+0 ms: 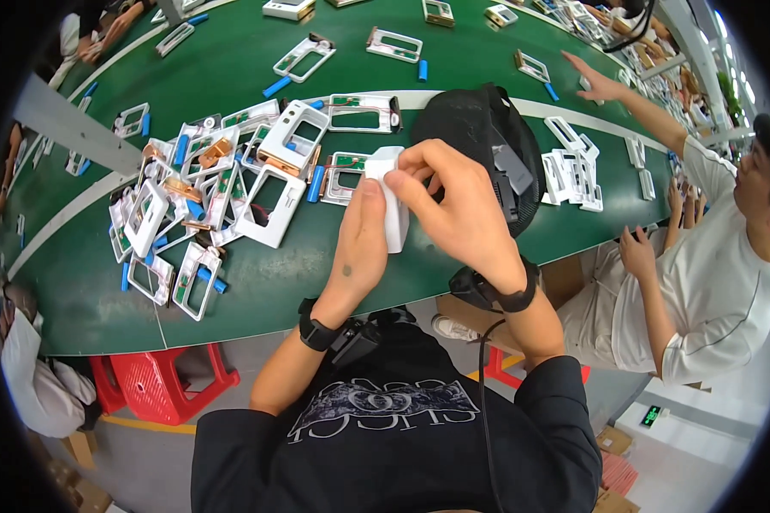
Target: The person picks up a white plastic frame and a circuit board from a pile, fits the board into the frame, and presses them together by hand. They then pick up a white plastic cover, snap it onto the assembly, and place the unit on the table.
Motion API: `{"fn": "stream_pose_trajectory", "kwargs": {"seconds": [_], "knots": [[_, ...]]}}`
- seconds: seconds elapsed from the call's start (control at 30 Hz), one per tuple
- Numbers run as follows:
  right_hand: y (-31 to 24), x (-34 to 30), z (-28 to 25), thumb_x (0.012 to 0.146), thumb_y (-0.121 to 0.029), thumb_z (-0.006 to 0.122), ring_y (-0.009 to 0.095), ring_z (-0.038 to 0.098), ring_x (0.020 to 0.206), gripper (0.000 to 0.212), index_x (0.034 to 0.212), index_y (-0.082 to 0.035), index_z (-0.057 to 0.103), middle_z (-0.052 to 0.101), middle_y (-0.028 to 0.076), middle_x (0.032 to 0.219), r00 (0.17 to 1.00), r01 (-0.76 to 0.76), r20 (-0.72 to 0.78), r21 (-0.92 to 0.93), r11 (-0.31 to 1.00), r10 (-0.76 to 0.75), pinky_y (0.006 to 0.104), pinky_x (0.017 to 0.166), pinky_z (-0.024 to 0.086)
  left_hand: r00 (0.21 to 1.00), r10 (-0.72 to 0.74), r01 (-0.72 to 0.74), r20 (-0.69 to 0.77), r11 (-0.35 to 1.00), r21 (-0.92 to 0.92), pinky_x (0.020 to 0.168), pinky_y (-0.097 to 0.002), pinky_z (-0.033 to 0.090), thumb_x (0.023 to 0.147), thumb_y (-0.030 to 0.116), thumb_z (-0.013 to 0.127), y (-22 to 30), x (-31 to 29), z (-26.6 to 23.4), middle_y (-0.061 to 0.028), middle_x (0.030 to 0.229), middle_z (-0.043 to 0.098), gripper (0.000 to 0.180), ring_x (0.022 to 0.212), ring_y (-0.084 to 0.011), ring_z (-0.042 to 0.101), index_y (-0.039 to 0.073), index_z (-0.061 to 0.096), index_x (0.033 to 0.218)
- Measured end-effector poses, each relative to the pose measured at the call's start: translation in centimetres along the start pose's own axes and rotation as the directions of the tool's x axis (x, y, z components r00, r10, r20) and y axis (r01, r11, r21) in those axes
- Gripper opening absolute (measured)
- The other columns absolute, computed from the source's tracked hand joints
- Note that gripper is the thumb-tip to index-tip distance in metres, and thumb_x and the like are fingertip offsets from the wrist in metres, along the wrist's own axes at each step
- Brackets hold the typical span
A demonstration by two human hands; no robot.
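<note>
Between my two hands stands a white plastic housing (pixel 392 205), turned edge-on above the near side of the green table. My left hand (pixel 359 244) supports its left side, thumb along the edge. My right hand (pixel 458 205) pinches its upper right part with thumb and curled fingers. Just behind it lies a white frame with a green circuit board (pixel 345 178), beside a blue cylindrical cell (pixel 316 184). To the left is a heap of similar white frames (pixel 269 205), with blue cells, copper-coloured parts and wires among them. The housing's far face is hidden from me.
A black mesh bag (pixel 458 120) sits right of my hands. Beyond it lie stacked white frames (pixel 569 175). More frames with blue cells (pixel 423 71) are spread across the green table (pixel 257 329). A person in white (pixel 710 282) reaches over at right. A red stool (pixel 150 385) stands lower left.
</note>
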State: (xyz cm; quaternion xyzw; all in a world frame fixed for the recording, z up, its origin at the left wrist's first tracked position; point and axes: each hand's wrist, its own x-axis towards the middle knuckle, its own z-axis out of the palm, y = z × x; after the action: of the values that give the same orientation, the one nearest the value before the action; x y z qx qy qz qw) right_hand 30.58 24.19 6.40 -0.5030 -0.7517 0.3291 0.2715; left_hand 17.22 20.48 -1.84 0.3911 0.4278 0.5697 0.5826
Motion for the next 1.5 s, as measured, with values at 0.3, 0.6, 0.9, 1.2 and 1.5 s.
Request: {"fn": "stream_pose_trajectory", "kwargs": {"seconds": [0.3, 0.6, 0.9, 1.2, 1.5], "knots": [[1.3, 1.6, 1.2, 0.084, -0.002, 0.071, 0.028, 0.063, 0.086, 0.018, 0.101, -0.001, 0.066, 0.064, 0.013, 0.100, 0.844, 0.499, -0.084, -0.244, 0.832, -0.530, 0.0355, 0.073, 0.052, 0.925, -0.244, 0.369, 0.292, 0.762, -0.533, 0.080, -0.0438, 0.061, 0.106, 0.054, 0.031, 1.3, 0.7, -3.2, -0.0094, 0.112, 0.065, 0.056, 0.096, -0.0249, 0.069, 0.007, 0.056, 0.124], [4.7, 2.2, 3.3, 0.080, 0.000, 0.070, 0.031, 0.059, 0.084, 0.016, 0.095, -0.002, 0.064, 0.059, 0.010, 0.089, 0.885, 0.407, -0.118, -0.274, 0.871, -0.451, 0.0374, 0.073, 0.050, 0.886, -0.401, 0.463, 0.231, 0.744, -0.481, 0.069, -0.0371, 0.062, 0.106, 0.057, 0.029, 0.3, 2.4, -1.3, -0.0068, 0.099, 0.066, 0.059, 0.081, -0.0216, 0.071, 0.007, 0.058, 0.117], [4.4, 2.3, 1.4, 0.080, -0.001, 0.069, 0.030, 0.058, 0.083, 0.013, 0.092, -0.003, 0.063, 0.057, 0.010, 0.085, 0.867, 0.438, -0.086, -0.341, 0.832, -0.491, 0.0382, 0.071, 0.050, 0.923, -0.314, 0.384, 0.221, 0.765, -0.517, 0.068, -0.0392, 0.062, 0.105, 0.060, 0.030, -0.5, 3.0, -0.8, -0.0128, 0.101, 0.069, 0.061, 0.080, -0.0244, 0.072, 0.006, 0.057, 0.116], [4.4, 1.7, 3.1, 0.088, -0.001, 0.067, 0.022, 0.060, 0.060, 0.008, 0.095, -0.003, 0.065, 0.058, 0.008, 0.082, 0.890, 0.420, -0.148, -0.095, 0.902, -0.431, 0.0328, 0.052, 0.048, 0.851, -0.361, 0.525, 0.382, 0.567, -0.634, 0.064, -0.0382, 0.063, 0.103, 0.062, 0.033, -1.1, 3.2, -2.4, -0.0166, 0.099, 0.070, 0.061, 0.076, -0.0272, 0.073, 0.006, 0.055, 0.117], [3.9, 2.1, 3.7, 0.089, -0.002, 0.068, 0.017, 0.060, 0.056, 0.013, 0.102, -0.004, 0.067, 0.063, 0.008, 0.087, 0.978, 0.209, 0.017, -0.148, 0.967, -0.209, 0.0288, 0.051, 0.048, 0.855, -0.355, 0.519, 0.379, 0.608, -0.601, 0.061, -0.0379, 0.062, 0.102, 0.061, 0.038, -1.5, 2.7, -3.4, -0.0159, 0.100, 0.069, 0.060, 0.075, -0.0266, 0.072, 0.006, 0.054, 0.118]]}}
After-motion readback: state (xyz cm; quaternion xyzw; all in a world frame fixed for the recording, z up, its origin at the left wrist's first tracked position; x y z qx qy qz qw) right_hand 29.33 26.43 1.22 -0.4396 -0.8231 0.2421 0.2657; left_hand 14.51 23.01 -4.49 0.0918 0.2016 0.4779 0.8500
